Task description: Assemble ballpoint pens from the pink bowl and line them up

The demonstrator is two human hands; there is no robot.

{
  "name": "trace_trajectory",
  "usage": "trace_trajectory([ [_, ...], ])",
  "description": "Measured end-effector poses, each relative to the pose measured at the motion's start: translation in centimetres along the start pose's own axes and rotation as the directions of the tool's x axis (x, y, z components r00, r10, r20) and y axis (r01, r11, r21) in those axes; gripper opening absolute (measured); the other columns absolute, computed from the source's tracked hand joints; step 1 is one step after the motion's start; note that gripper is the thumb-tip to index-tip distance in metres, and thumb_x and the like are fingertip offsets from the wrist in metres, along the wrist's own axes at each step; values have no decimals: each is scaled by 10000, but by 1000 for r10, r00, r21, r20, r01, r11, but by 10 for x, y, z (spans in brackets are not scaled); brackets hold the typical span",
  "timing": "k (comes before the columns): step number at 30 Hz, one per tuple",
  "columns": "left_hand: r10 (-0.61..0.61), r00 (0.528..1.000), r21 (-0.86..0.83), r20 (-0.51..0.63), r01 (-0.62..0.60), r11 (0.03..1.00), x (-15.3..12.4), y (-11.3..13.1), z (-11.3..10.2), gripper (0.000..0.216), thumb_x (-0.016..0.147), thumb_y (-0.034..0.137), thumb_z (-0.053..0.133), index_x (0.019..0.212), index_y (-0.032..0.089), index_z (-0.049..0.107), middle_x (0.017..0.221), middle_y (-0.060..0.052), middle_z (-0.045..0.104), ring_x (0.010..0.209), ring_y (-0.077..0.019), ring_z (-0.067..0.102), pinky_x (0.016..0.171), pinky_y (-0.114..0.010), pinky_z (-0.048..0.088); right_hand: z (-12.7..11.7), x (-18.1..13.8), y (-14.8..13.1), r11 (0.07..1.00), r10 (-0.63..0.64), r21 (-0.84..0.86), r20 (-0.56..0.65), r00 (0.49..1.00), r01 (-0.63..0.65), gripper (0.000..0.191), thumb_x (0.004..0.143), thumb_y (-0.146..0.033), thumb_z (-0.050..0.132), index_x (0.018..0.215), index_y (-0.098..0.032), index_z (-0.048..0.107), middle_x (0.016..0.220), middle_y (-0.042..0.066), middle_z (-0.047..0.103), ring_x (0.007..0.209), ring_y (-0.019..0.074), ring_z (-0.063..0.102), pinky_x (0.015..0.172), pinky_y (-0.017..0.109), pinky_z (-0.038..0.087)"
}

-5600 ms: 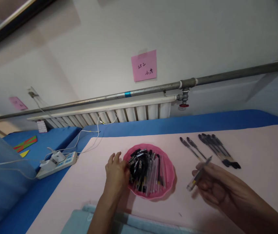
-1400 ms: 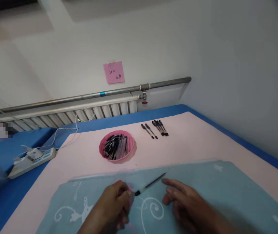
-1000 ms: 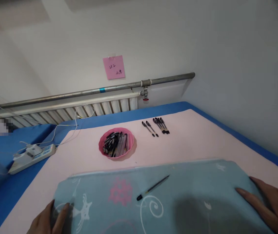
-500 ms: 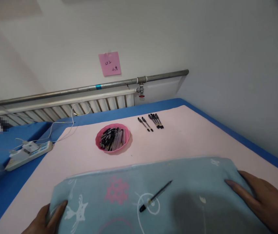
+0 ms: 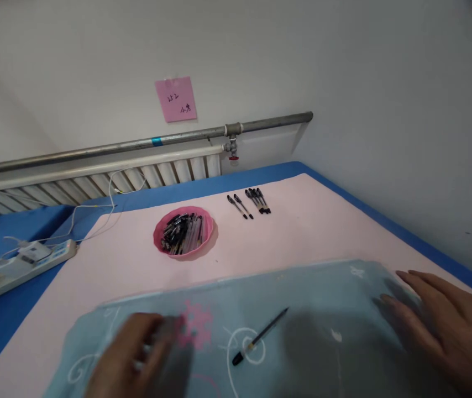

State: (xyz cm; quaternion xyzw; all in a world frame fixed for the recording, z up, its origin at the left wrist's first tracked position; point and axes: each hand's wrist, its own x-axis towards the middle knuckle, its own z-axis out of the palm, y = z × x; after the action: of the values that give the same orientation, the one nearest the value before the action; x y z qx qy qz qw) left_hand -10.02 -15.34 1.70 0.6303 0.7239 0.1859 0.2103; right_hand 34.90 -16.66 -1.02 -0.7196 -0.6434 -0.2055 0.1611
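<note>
A light blue cloth (image 5: 310,293) with white and pink drawings lies spread at the near side of the table. On its middle rests a slim dark pen (image 5: 261,335), its black cap end toward me and its point toward the upper right. My left hand (image 5: 130,354) is over the left part of the cloth, fingers bent and smeared by motion; whether it holds anything is unclear. At the cloth's right corner, my right hand (image 5: 447,326) has thumb and fingers apart, with nothing visible between them.
A pink scalloped basket (image 5: 156,237) full of black and clear pen parts stands beyond the cloth. Several capped pens (image 5: 257,200) lie to its right on the pink table cover (image 5: 302,232). A power strip (image 5: 59,254) with plugs and white cords sits at left. Walls border the back and right.
My left hand has let go of the cloth's left edge and moved right over the cloth. My right hand's grip on the right corner has loosened. The view has shifted slightly.
</note>
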Motion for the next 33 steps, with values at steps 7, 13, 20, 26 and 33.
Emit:
trace_trajectory([
  [7,274,810,33,519,-339,940,0,98,59,215,705,184,499,882,187,621,970,-86,611,867,-212,563,752,-301,408,-10,-12,-22,986,-78,145,-44,996,84,443,869,-524,307,1087,-227,552,1087,149,606,1006,334,581,859,471,478],
  [13,286,744,17,604,-371,928,4,100,66,272,766,127,401,890,162,641,962,-120,630,807,-211,589,691,-295,400,-16,-4,-35,969,-132,203,-66,989,143,440,876,-506,337,1001,-201,628,1061,150,620,972,309,603,801,451,523],
  [20,329,880,-337,344,-211,918,48,111,41,148,753,263,487,694,181,595,644,-8,567,590,-147,529,544,-250,398,-41,64,-87,887,-165,452,113,980,97,277,833,-361,425,914,-207,640,913,100,671,786,245,654,648,366,527],
  [26,335,939,-676,77,-198,710,118,143,35,163,734,318,544,744,165,597,579,22,507,496,-116,509,447,-215,414,-37,151,-151,652,-243,748,364,899,-127,244,774,-268,510,950,-186,658,687,32,661,616,195,611,564,284,445],
  [33,335,942,-687,20,-231,689,155,124,80,126,734,257,544,718,163,626,659,4,513,491,-94,491,415,-198,398,37,166,-194,118,-227,881,472,852,-457,146,786,-326,526,771,-193,584,475,-80,445,418,91,416,428,211,310],
])
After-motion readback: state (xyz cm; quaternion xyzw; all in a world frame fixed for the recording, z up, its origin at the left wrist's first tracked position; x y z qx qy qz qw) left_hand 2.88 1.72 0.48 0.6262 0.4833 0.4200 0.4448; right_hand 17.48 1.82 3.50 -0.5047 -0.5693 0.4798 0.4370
